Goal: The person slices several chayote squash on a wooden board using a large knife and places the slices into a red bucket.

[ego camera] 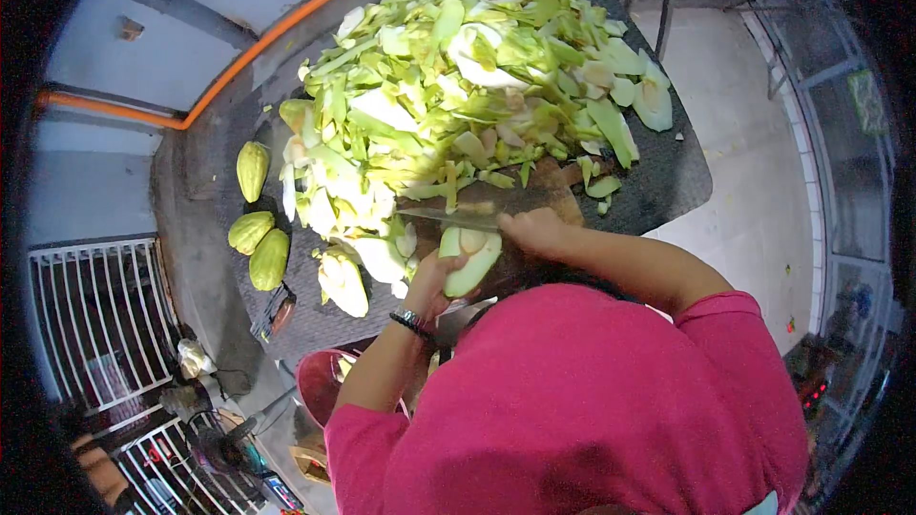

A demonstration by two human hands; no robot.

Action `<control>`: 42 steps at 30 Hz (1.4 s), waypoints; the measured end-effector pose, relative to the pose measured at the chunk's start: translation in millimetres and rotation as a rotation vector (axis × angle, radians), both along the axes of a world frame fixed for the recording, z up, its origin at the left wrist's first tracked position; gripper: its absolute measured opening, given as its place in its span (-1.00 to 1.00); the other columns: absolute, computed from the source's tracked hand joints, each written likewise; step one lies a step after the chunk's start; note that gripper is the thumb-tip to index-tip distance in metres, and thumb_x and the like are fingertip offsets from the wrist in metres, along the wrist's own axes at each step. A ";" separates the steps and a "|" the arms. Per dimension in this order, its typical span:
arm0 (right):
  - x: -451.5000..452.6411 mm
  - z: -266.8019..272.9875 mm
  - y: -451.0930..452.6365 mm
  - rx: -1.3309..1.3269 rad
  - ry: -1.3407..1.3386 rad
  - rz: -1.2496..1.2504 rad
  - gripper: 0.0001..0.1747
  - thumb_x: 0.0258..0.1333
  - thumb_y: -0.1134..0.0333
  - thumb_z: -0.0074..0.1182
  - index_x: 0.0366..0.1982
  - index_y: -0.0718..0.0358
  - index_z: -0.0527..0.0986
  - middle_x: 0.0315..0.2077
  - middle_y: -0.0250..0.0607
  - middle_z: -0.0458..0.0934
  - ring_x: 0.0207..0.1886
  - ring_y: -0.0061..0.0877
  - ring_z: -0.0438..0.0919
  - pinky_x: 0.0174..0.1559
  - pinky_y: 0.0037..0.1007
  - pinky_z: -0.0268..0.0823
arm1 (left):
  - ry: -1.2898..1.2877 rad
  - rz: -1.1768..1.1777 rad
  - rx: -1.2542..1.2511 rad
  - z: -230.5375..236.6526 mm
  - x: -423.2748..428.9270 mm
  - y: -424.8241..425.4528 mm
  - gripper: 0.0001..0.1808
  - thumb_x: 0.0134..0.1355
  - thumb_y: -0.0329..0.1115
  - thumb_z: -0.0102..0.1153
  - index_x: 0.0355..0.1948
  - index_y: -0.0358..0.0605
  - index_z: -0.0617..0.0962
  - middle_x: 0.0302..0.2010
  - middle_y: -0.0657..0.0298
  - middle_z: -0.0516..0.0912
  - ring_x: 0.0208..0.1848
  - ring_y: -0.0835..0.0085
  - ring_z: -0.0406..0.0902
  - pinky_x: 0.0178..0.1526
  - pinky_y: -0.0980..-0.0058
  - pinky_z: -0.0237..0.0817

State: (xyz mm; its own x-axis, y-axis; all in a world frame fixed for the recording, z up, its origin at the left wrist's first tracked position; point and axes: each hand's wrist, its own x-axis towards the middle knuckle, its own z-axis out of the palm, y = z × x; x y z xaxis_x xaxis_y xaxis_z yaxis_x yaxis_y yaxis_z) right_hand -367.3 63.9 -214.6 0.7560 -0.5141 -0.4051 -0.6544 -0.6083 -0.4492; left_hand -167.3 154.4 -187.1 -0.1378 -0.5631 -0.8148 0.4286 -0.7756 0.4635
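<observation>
My left hand [435,280] grips a cut half of a light green chayote [481,273], its pale flat face up and the seed showing in the middle. My right hand [535,230] is closed around the handle of a kitchen knife [454,217]. The blade points left, just beyond the far end of the chayote half; whether it touches the flesh I cannot tell. Under both lies a wooden cutting board [554,189], partly covered by scraps. Past the board rises a large heap of chayote peelings and slices [429,86].
Whole chayotes [252,170] and a black-handled tool [275,311] lie along the left of the dark table [673,172]. A cut chayote piece [343,282] rests left of my left hand. Below the near edge stands a pink tub [315,386]. Orange pipe [243,61] runs along the wall.
</observation>
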 end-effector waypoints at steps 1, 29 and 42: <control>-1.5 0.2 -6.1 0.075 -0.011 -0.026 -0.74 0.04 0.26 -0.12 -0.23 0.21 0.26 -0.47 0.09 0.51 -0.37 -0.06 0.53 -0.39 -0.08 0.37 | -0.005 -0.008 -0.013 -1.6 2.4 1.6 -0.63 0.12 -0.44 0.03 -0.02 -0.24 0.36 -0.18 0.08 0.51 -0.25 0.24 0.53 -0.34 0.23 0.48; -18.2 2.1 23.3 0.152 -0.018 -0.116 -0.80 0.08 0.29 -0.24 -0.24 0.16 0.23 -0.45 0.12 0.51 -0.33 -0.03 0.53 -0.36 -0.02 0.34 | -0.063 0.084 -0.062 -26.2 9.7 24.9 -0.64 0.19 -0.31 0.01 -0.03 -0.24 0.36 -0.24 0.14 0.56 -0.37 0.39 0.56 -0.46 0.41 0.47; -29.3 47.4 16.9 0.262 -0.084 -0.224 -0.69 0.14 0.13 -0.16 -0.26 0.24 0.24 -0.48 0.13 0.50 -0.37 0.06 0.48 -0.33 0.00 0.30 | -0.032 0.283 -0.130 -51.1 1.6 49.4 -0.60 0.20 -0.24 0.00 0.03 -0.12 0.32 -0.11 0.16 0.51 -0.17 0.31 0.52 -0.26 0.28 0.46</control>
State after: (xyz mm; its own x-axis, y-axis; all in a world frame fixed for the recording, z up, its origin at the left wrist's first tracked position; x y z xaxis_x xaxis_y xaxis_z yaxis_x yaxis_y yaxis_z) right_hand -396.7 80.9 -167.1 0.6722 -0.5581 -0.4865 -0.7129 -0.3107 -0.6286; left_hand -165.7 203.8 -238.2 0.0636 -0.6750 -0.7351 0.6029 -0.5610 0.5673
